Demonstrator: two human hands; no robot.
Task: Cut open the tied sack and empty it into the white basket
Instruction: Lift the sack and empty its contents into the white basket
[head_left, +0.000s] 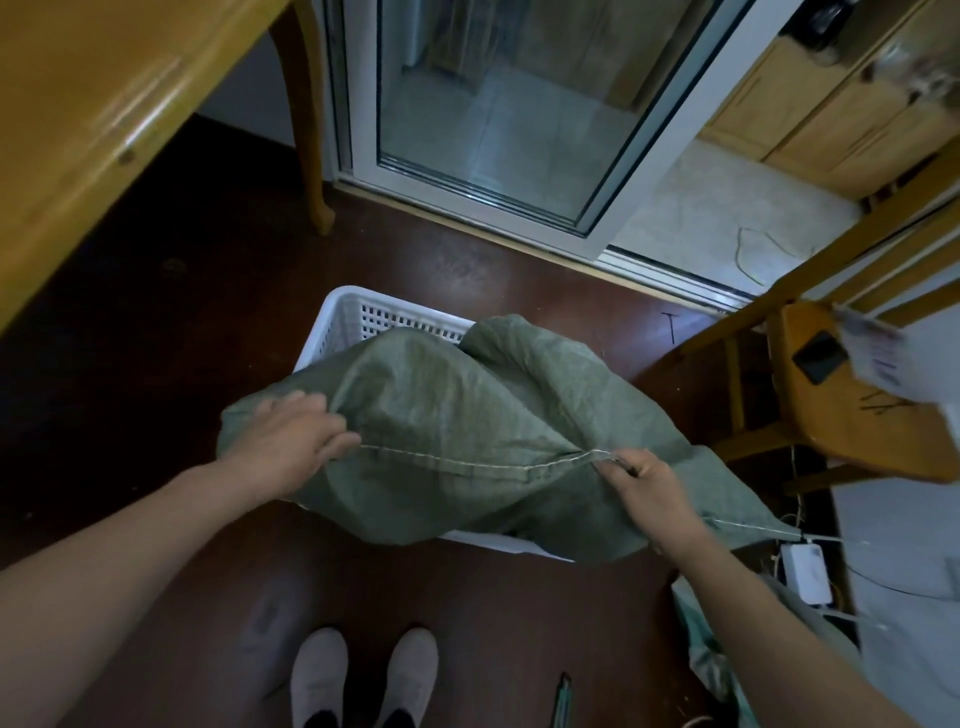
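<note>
Now the emptying step seems in hand: left grip (291, 441) and right grip (649, 488) each clasp the stitched seam (493, 466) of the sack (457, 405), draped over the white basket (353, 306) on the floor (467, 270). Next it likely needs lifting and shaking.

Left hand (291, 441), right hand (649, 486) grip sack (467, 395) (seemingly limp).
</note>
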